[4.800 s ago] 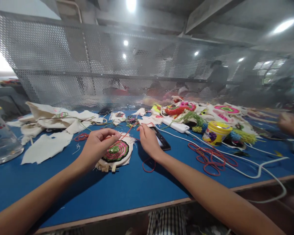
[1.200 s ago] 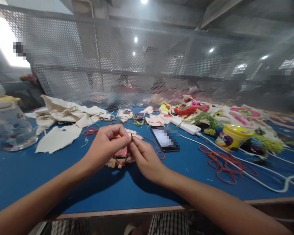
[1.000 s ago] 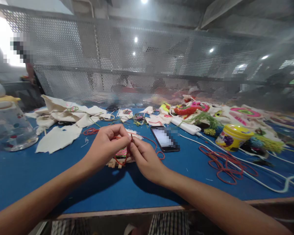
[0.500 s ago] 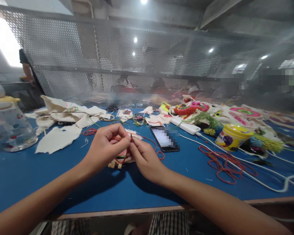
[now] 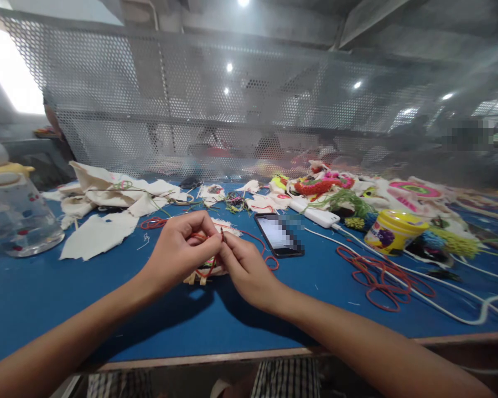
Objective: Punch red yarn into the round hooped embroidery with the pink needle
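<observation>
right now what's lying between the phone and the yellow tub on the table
In the head view, a white cable crosses the blue table between the phone and the yellow tub; otherwise that stretch is bare.

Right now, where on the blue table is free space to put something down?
Bare table lies near the front edge, left of the left hand, and between the phone and red cord. The far side, with cloth scraps and yellow tub, is crowded.

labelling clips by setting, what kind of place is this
Probably a shared craft workshop for yarn embroidery. Both hands, left hand and right hand, work red yarn on a blue worktable strewn with cloth scraps, before a perforated metal screen.
</observation>
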Tool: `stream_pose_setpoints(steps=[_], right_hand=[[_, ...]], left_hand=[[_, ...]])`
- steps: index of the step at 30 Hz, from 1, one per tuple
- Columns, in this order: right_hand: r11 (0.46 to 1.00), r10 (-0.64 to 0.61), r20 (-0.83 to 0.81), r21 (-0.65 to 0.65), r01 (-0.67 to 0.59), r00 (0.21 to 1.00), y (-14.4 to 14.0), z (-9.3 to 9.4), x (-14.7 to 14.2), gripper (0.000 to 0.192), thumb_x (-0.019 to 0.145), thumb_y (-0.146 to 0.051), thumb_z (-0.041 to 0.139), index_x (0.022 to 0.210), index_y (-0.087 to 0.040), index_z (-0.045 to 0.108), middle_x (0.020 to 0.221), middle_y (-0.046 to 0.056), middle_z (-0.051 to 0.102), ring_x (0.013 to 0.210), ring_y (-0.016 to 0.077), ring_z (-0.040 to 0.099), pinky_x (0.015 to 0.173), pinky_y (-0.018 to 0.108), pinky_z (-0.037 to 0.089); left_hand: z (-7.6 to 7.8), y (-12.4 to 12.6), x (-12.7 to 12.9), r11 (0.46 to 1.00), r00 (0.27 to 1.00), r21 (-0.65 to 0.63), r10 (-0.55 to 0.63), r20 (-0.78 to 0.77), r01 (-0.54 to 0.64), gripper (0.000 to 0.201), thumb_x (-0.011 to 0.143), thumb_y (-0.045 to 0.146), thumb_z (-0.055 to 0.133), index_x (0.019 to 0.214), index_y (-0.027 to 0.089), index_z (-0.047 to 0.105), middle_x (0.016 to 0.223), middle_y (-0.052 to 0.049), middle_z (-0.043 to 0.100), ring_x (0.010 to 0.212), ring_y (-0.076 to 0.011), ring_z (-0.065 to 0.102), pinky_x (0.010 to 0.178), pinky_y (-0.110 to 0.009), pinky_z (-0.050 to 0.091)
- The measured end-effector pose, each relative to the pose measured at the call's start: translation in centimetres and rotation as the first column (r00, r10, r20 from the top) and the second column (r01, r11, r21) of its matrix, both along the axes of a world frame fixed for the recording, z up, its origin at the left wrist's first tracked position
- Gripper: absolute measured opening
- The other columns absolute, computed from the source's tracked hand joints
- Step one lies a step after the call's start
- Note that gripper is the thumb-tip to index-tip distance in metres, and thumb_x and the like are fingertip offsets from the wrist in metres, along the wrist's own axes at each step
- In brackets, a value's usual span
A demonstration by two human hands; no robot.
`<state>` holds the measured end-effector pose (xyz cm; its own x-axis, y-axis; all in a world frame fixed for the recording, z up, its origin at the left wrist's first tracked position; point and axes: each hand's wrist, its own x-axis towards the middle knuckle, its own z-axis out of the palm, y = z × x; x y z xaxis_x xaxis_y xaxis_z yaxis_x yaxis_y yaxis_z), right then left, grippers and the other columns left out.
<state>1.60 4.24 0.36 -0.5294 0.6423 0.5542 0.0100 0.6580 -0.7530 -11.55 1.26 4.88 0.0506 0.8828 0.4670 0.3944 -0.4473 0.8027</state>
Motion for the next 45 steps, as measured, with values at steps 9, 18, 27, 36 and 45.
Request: stream_pose_setpoints(steps=[9, 18, 27, 36, 45], right_hand=[[0.996, 0.0, 0.025, 0.085, -0.002, 1.0, -0.2, 0.1, 0.1, 0.02, 0.092, -0.02, 0.033, 0.08, -0.016, 0.049, 0.078, 0.003, 0.052, 0.075, 0.0135, 0.048, 0.071, 0.025, 0.039], [0.993, -0.016, 0.047, 0.117, 0.01, 0.999, -0.1, 0.2, 0.1, 0.019, 0.092, -0.017, 0.034, 0.086, -0.016, 0.052, 0.082, 0.004, 0.056, 0.077, 0.0139, 0.05, 0.074, 0.027, 0.041], [0.988, -0.044, 0.029, 0.152, 0.039, 0.999, -0.1, -0.1, 0.0, 0.02, 0.091, -0.017, 0.035, 0.074, -0.018, 0.046, 0.076, 0.002, 0.052, 0.074, 0.0133, 0.049, 0.069, 0.025, 0.04], [0.988, -0.047, 0.021, 0.149, 0.044, 0.999, -0.5, 0.2, -0.1, 0.019, 0.091, -0.017, 0.035, 0.076, -0.018, 0.047, 0.073, 0.002, 0.05, 0.076, 0.0139, 0.049, 0.069, 0.025, 0.039], [0.99, -0.053, 0.057, 0.134, 0.045, 0.997, -0.4, 0.1, -0.1, 0.023, 0.092, -0.019, 0.037, 0.07, -0.019, 0.042, 0.069, 0.0, 0.046, 0.068, 0.0119, 0.044, 0.065, 0.025, 0.037]], left_hand=[[0.2, 0.0, -0.4, 0.998, 1.0, -0.056, -0.02, 0.0, 0.02, 0.016, 0.064, 0.026, 0.054, 0.053, 0.016, 0.049, 0.05, 0.004, 0.047, 0.045, -0.0078, 0.04, 0.042, -0.019, 0.03], [0.2, 0.5, -0.7, 0.991, 0.997, -0.105, -0.077, 0.031, 0.079, 0.01, 0.067, 0.023, 0.058, 0.068, 0.015, 0.051, 0.056, 0.005, 0.043, 0.049, -0.0075, 0.04, 0.045, -0.019, 0.033], [0.1, 0.7, -1.4, 0.966, 0.964, 0.094, -0.229, -0.138, 0.242, 0.004, 0.079, 0.015, 0.051, 0.081, 0.018, 0.052, 0.073, 0.001, 0.053, 0.059, -0.0102, 0.048, 0.05, -0.021, 0.037], [1.1, 0.5, -2.0, 0.913, 0.901, 0.257, -0.207, -0.38, 0.318, 0.019, 0.073, 0.006, 0.044, 0.077, 0.014, 0.06, 0.076, -0.002, 0.06, 0.074, -0.0136, 0.055, 0.069, -0.025, 0.043], [1.3, 0.8, -2.5, 0.939, 0.896, 0.154, -0.23, -0.379, 0.306, 0.023, 0.071, 0.008, 0.041, 0.08, 0.015, 0.061, 0.08, -0.003, 0.061, 0.076, -0.0147, 0.056, 0.07, -0.025, 0.044]])
